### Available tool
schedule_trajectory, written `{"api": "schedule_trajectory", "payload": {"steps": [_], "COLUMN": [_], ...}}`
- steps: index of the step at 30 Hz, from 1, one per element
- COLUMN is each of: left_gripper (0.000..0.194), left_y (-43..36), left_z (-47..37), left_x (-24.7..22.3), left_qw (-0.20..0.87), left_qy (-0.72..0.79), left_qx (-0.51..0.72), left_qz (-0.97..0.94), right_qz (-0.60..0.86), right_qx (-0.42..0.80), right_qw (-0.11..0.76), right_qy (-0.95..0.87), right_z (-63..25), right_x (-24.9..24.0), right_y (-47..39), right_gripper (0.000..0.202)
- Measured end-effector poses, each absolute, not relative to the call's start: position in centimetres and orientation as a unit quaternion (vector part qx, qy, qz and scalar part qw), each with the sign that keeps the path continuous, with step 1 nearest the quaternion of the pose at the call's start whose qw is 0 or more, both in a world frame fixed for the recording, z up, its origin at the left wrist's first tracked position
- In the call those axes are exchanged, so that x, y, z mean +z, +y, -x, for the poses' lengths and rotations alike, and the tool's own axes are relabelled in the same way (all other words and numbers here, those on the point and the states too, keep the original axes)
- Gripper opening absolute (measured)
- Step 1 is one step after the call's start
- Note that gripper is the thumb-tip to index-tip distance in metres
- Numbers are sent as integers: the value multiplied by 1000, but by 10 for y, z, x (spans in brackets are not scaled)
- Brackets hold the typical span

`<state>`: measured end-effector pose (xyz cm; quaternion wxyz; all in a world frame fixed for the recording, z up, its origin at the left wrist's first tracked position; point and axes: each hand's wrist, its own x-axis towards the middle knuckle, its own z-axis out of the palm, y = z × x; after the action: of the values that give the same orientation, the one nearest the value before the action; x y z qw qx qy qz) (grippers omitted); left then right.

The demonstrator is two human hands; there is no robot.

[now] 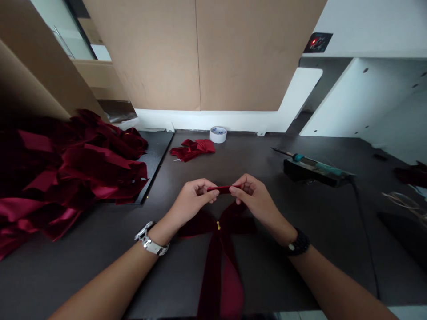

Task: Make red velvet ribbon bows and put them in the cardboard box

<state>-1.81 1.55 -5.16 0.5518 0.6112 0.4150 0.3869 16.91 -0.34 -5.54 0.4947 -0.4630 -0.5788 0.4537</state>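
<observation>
My left hand (200, 195) and my right hand (248, 191) pinch the two ends of a short red ribbon strip (224, 190), stretched level between them. Just below lies a dark red velvet bow (200, 224) on the dark table, its loops spreading left and right under my hands and its two tails hanging toward the front edge. A small gold-coloured piece (219, 225) sits at the bow's middle. Fingers partly cover the strip's ends. I wear a silver watch on the left wrist and a black band on the right.
Many red ribbon pieces (66, 169) are heaped at the left, partly on a black board (156, 149). A small red ribbon bundle (192, 150) and a white tape roll (218, 134) lie behind my hands. A soldering iron (313, 163) rests on a black holder at right, its cable trailing forward.
</observation>
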Motion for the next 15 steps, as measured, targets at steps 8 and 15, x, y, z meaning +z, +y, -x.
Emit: {"api": "schedule_trajectory", "payload": {"steps": [8, 15], "left_gripper": [24, 28], "left_y": [14, 14], "left_z": [17, 17], "left_x": [-50, -50], "left_qw": [572, 579], "left_qy": [426, 419], "left_qx": [392, 390], "left_qz": [-581, -580], "right_qz": [478, 470], "right_qx": [472, 486], "right_qw": [503, 499], "right_qy": [-544, -542], "right_z": [-168, -169], "right_x": [-53, -51], "right_y": [-6, -6], "right_gripper": [32, 31]}}
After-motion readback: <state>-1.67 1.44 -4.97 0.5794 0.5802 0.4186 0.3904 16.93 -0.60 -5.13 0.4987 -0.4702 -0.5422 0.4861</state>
